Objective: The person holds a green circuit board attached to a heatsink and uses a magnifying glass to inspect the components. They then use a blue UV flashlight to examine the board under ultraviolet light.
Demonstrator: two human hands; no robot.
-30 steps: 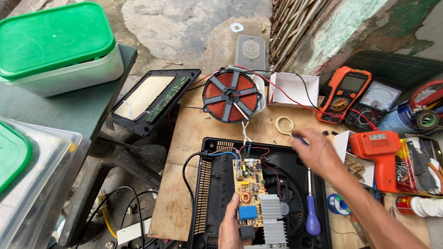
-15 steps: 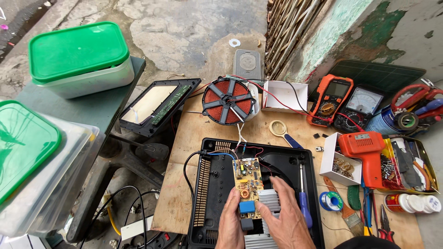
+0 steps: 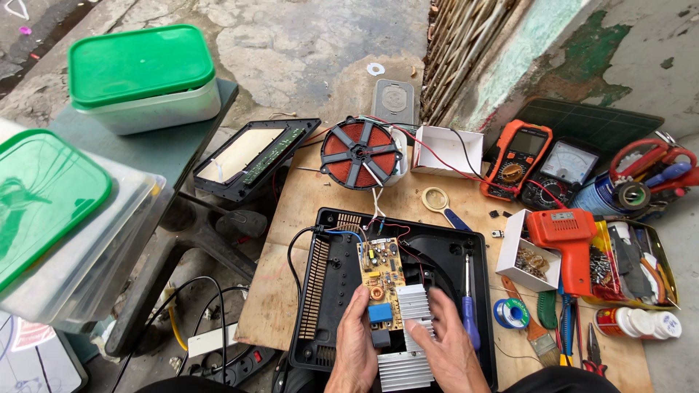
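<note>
Cataloguing from the near edge outward:

Left hand: at the bottom edge, fingers together and laid along the left side of the circuit board; thumb toward the blue block at the board's near end; whether it grips cannot be told.
Right hand: beside it, fingers slightly spread and flat on the finned heatsink; nothing pinched.
Key relation: the yellow board lies just ahead of both sets of fingertips, its long axis running away from the person; the left hand is nearer, touching its edge, while the right rests on the heatsink fixed at its right.
Housing: black cooker base, open, holding board and heatsink, set on a wooden panel.
Screwdriver: blue handle, lying in the housing just right of the right hand, shaft pointing away.
Right-side packages: solder spool; small white box of screws; orange soldering gun; yellow tray of tools.
Middle: red induction coil, wired to the board; empty white carton.
Meters: orange multimeter beside a dark analogue one.
Far left: clear tubs with green lids, no legible labels described.
</note>
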